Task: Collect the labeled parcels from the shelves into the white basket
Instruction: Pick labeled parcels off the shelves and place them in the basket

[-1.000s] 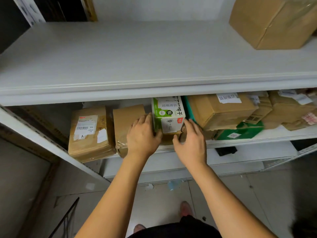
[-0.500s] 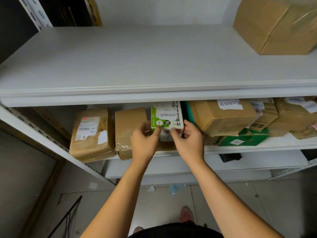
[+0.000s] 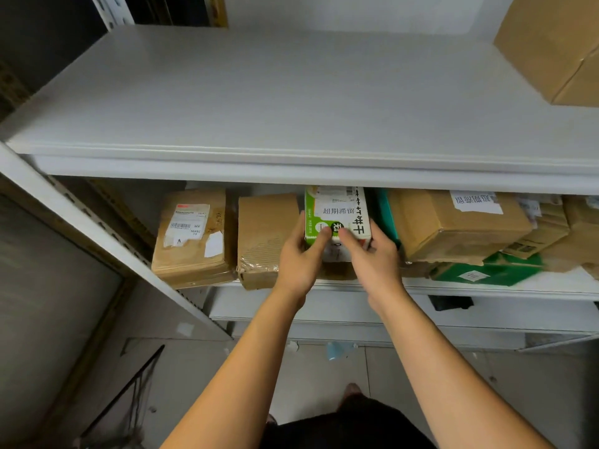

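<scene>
On shelf (image 3: 453,290), green-white box (image 3: 337,215) lengthwise inward.

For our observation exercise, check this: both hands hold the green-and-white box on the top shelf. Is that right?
Not quite: in the head view the left hand and right hand hold the green-and-white box at the shelf below, not on the top shelf.

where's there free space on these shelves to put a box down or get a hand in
The upper shelf is bare from its left end to the big brown box at far right. The lower shelf is packed: flat labelled parcel, brown parcel, the green and white box gripped by left hand and right hand, then stacked boxes rightward.
</scene>
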